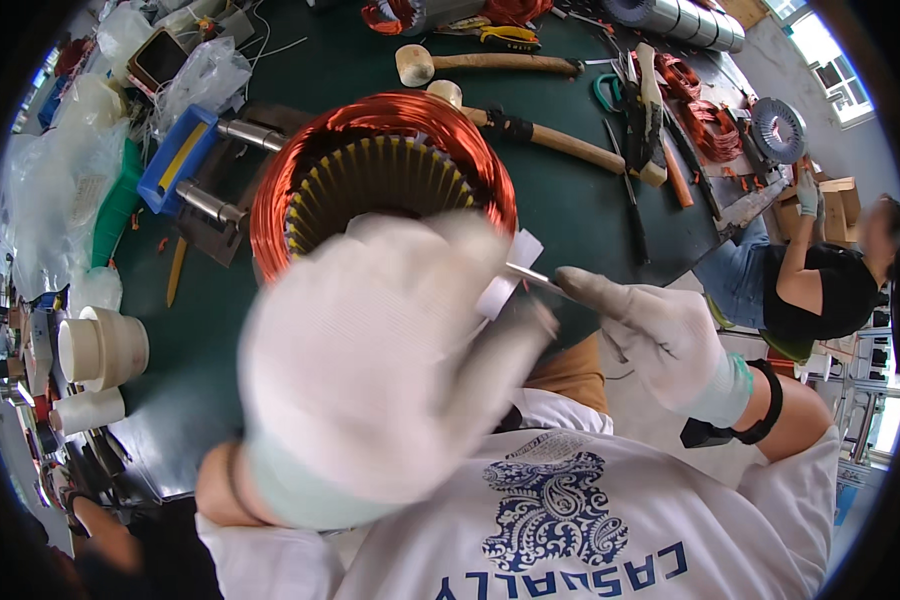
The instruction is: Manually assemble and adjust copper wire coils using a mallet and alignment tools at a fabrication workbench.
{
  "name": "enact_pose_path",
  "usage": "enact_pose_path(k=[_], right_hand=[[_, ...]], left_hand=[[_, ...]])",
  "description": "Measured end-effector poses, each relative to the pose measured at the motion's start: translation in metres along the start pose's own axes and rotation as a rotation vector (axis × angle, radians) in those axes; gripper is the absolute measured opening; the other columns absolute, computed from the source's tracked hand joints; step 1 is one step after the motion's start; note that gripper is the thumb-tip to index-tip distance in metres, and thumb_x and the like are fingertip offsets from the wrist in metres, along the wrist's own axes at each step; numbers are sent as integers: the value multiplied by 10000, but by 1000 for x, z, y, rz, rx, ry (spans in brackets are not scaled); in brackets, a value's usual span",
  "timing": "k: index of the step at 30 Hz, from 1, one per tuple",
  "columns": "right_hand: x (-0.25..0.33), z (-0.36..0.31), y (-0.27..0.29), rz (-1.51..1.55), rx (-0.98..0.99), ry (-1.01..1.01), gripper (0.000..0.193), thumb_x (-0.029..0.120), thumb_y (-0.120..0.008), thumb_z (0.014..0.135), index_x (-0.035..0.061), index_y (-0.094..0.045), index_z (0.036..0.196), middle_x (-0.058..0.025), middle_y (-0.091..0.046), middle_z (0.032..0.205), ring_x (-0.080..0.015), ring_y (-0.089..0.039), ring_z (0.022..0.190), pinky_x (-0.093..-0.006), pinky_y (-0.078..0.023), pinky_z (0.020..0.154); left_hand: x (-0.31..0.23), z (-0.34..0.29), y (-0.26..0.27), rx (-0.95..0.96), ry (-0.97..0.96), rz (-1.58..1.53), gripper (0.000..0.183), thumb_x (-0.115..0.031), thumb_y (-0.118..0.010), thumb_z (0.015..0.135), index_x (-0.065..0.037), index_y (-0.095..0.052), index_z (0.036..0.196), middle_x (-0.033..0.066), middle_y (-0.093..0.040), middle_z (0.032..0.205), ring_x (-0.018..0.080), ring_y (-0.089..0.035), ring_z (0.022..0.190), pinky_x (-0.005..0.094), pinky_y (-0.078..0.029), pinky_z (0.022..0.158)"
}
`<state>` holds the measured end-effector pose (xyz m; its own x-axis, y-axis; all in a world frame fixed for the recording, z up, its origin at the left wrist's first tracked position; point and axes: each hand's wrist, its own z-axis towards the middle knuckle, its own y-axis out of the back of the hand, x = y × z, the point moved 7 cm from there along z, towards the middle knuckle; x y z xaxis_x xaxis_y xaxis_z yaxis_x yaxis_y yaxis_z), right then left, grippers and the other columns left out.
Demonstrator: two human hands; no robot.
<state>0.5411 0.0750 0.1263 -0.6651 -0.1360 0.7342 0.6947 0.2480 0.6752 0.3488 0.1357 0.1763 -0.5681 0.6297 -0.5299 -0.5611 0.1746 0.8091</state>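
A motor stator [380, 160] with thick copper windings and yellow-edged slots stands on the green table. My left hand [370, 350], in a white glove, covers the near side of its ring. Motion smears that hand's fingers, so their hold is unclear. At the right, my gloved right hand [660, 335] pinches a thin metal rod [530, 274], which points left toward the windings; its far tip disappears behind my left hand. A white paper-like strip [510, 275] sticks out between the stator and my hands, beside the rod.
Two wooden-handled mallets [510, 63] lie beyond the stator. To the right are scissors [607, 92], a screwdriver [638, 220] and copper coils [712, 130]. Left are a blue-ended fixture [175, 160] and white tape rolls [100, 348]. Another person [820, 265] works at the far right.
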Motion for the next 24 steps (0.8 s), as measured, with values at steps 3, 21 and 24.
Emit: enact_pose_path(k=[3,21,24], right_hand=[[5,2,1,-7,5,2,558,-80,-553,892,35,-599,1436,-179,-710,924,-276,-697,798,-339,-572,775],[-51,20,-26,164,-73,303,484,-35,-670,888,24,-651,1368,-138,-627,752,-286,-609,586,-363,-496,549],[-29,19,-18,145,-123,270,438,-49,-574,914,6,-668,1338,-93,-617,731,-213,-621,617,-332,-515,606]], left_hand=[[40,56,36,-234,-340,213,345,-73,-656,829,-19,-679,1169,124,-685,1016,219,-678,930,331,-523,904],[92,57,13,-39,286,-367,245,-18,-606,845,59,-662,1071,67,-667,1017,138,-647,953,271,-495,900],[88,39,21,-84,251,-332,268,-34,-625,857,62,-664,1104,94,-690,1073,171,-664,987,294,-498,930]])
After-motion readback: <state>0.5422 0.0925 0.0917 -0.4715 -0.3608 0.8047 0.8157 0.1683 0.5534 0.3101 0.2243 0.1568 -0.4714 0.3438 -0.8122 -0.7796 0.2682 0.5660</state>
